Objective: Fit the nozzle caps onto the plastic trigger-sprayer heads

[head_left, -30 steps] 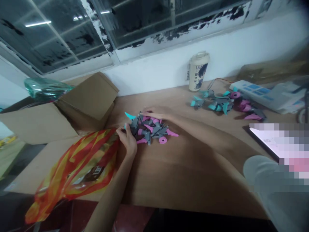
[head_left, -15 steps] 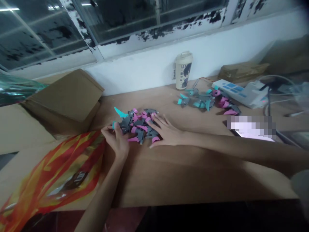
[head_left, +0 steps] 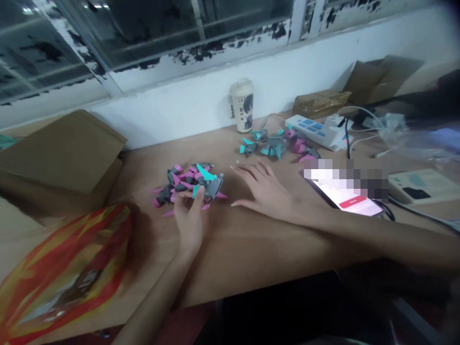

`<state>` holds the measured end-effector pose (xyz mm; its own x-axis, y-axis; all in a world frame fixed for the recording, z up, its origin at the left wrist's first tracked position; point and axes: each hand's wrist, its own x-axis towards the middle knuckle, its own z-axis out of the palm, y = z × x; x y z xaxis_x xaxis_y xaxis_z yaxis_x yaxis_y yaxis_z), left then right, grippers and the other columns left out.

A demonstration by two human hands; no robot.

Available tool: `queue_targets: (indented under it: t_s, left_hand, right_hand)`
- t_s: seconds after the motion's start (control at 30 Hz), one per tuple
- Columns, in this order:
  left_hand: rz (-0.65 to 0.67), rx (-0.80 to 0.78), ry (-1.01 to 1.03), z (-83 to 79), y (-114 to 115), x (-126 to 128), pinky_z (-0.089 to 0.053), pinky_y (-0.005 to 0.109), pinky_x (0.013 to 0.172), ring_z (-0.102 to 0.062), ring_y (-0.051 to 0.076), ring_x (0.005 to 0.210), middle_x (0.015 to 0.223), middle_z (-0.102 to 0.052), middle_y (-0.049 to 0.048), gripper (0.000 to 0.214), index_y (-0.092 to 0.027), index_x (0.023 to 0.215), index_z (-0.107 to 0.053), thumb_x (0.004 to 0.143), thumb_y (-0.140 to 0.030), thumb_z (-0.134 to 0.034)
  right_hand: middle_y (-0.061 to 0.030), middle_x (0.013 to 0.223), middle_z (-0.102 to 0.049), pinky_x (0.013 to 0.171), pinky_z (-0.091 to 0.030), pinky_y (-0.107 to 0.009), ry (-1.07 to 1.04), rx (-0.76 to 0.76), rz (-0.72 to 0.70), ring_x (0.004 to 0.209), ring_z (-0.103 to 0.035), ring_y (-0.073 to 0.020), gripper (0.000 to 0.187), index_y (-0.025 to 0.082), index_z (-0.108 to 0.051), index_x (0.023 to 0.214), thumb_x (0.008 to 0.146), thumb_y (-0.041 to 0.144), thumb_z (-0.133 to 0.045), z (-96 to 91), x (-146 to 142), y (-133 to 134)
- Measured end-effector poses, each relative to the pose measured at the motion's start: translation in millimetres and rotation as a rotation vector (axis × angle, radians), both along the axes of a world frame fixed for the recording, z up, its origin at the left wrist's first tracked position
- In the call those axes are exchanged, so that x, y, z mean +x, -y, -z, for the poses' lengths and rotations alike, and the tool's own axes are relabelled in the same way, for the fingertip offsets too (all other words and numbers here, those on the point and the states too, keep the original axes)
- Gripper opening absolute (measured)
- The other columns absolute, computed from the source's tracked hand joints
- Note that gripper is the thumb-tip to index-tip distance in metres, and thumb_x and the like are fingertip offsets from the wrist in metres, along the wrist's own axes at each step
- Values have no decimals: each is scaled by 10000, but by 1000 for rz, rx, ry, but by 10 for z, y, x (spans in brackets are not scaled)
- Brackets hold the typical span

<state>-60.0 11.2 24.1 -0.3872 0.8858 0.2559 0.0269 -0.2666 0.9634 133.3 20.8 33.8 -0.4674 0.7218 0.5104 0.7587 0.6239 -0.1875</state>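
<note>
A pile of grey, pink and teal plastic toy parts point(head_left: 181, 181) lies on the wooden table point(head_left: 251, 239). My left hand point(head_left: 189, 215) is at the near right side of the pile, its fingers closed on a grey part with a teal tip point(head_left: 208, 184). My right hand point(head_left: 264, 189) rests flat on the table to the right of the pile, fingers spread and holding nothing. A second group of teal, grey and pink parts point(head_left: 276, 143) lies farther back.
A paper coffee cup point(head_left: 242, 105) stands by the white wall. A white power strip point(head_left: 316, 132) and cables lie at the back right, a phone point(head_left: 347, 196) right of my right hand. Cardboard boxes point(head_left: 61, 153) sit left, a red-yellow plastic bag point(head_left: 61, 273) near left.
My left hand has moved right and picked a grey-teal part off the pile. My right hand has left the pile and slid right onto bare table. The view has swung right.
</note>
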Motion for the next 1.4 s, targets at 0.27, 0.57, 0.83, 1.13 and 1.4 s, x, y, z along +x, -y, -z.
queue_targets:
  t_s: [0.27, 0.57, 0.83, 1.13, 1.4]
  left_hand:
    - [281, -144, -153, 253, 177, 811, -435, 260, 653, -535, 122, 652, 656, -539, -20, 252, -169, 636, -494, 740, -319, -668]
    - [470, 13, -260, 225, 379, 822, -494, 308, 791, -594, 161, 877, 882, -584, 20, 219, -208, 801, -489, 749, -263, -695]
    - [690, -127, -141, 68, 246, 680, -562, 263, 674, -640, 152, 802, 940, -648, 41, 268, -216, 1119, -554, 858, -266, -528]
    - [846, -236, -283, -63, 67, 554, -501, 259, 673, -640, 152, 737, 824, -677, 24, 174, -183, 849, -614, 694, -164, -692]
    - [888, -202, -390, -75, 30, 509, -504, 286, 688, -640, 170, 748, 827, -678, 27, 158, -199, 850, -634, 703, -192, -691]
  right_hand:
    - [-132, 1247, -565, 1035, -344, -526, -25, 112, -134, 1163, -516, -253, 429, 152, -446, 1270, 874, 303, -514, 360, 395, 230]
    - [-78, 1029, -668, 753, -548, -355, -367, -134, -193, 945, -656, -206, 252, 212, -486, 1092, 879, 345, -504, 525, 597, 226]
    - [-55, 1048, -666, 776, -533, -323, -544, -175, -161, 945, -649, -186, 326, 229, -515, 1109, 819, 345, -610, 465, 572, 262]
    - [-28, 939, -701, 773, -533, -307, -654, -342, -259, 884, -658, -178, 277, 218, -646, 976, 732, 332, -708, 360, 569, 286]
    - [-25, 904, -695, 777, -521, -320, -545, -208, -278, 893, -645, -176, 269, 237, -651, 1020, 765, 317, -681, 385, 579, 312]
